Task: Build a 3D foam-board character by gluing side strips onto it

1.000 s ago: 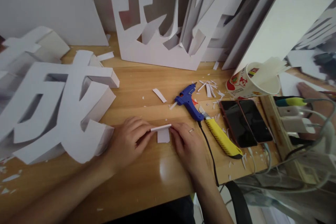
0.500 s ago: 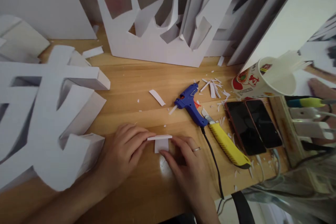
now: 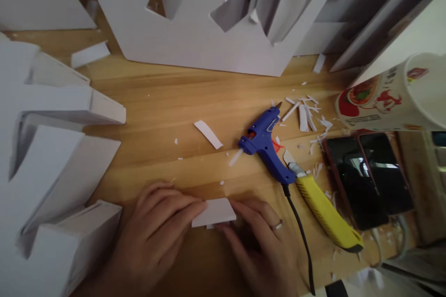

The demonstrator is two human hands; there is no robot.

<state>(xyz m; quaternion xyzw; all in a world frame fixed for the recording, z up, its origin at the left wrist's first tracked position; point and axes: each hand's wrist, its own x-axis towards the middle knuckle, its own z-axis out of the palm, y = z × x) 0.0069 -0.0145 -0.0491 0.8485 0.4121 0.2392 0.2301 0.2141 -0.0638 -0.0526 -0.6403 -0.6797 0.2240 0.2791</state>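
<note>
Between my two hands is a small white foam-board piece [image 3: 216,212], its broad face turned up towards me. A second white piece shows as a thin edge beneath it. My left hand [image 3: 156,232] pinches the left end, thumb hidden under the fingers. At the right end, my right hand [image 3: 259,241], with a ring on one finger, grips the piece between fingertips and thumb. To the right of them lies a blue glue gun [image 3: 266,144], a white glue stick poking out of its back. A yellow utility knife [image 3: 325,211] with its blade out rests beside the gun's handle.
Large white cut-out shapes [image 3: 62,158] stand at the left, and a board with cut openings [image 3: 195,46] at the back. Foam scraps [image 3: 303,116], a paper cup [image 3: 376,102] and two phones [image 3: 358,185] are at the right. The gun's black cord [image 3: 301,236] runs forward.
The small piece has tilted from nearly edge-on to showing its broad face, covering most of the piece below. Both hands keep hold. My view has moved closer to the table.
</note>
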